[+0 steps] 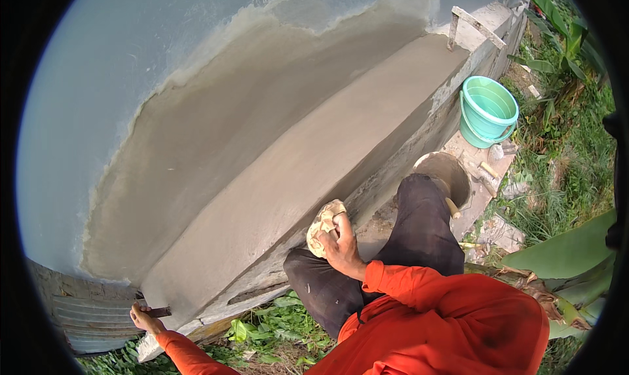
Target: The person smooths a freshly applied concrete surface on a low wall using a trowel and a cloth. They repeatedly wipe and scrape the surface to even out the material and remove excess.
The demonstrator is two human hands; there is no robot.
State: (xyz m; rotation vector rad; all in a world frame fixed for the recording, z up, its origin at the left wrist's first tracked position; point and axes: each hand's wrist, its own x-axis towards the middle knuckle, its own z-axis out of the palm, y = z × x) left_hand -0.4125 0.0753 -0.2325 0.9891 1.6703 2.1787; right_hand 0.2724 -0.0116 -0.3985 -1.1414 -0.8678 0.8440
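Observation:
At the near left end of the ledge, my left hand (pixel 143 318) is closed round a short dark flat-looking tool (pixel 159 312); its exact kind does not show. The tool's end lies against or just over the wet grey plaster (pixel 301 152) on the ledge top. My right hand (pixel 343 249) grips a crumpled pale yellow pad (pixel 321 229), perhaps sponge or cloth. It is held by the ledge's front edge, above my bent knee. Behind the ledge, fresh darker plaster (pixel 196 139) covers the lower part of the blue-grey wall (pixel 98 80).
A mortar-stained bucket (pixel 452 172) stands beside my knee, with a turquoise bucket (pixel 488 112) beyond it. Hand tools (pixel 488 170) lie on a board next to them. A bracket-like frame (pixel 477 28) rises at the ledge's far end. Corrugated sheet (pixel 92 319) and plants (pixel 570 270) border the spot.

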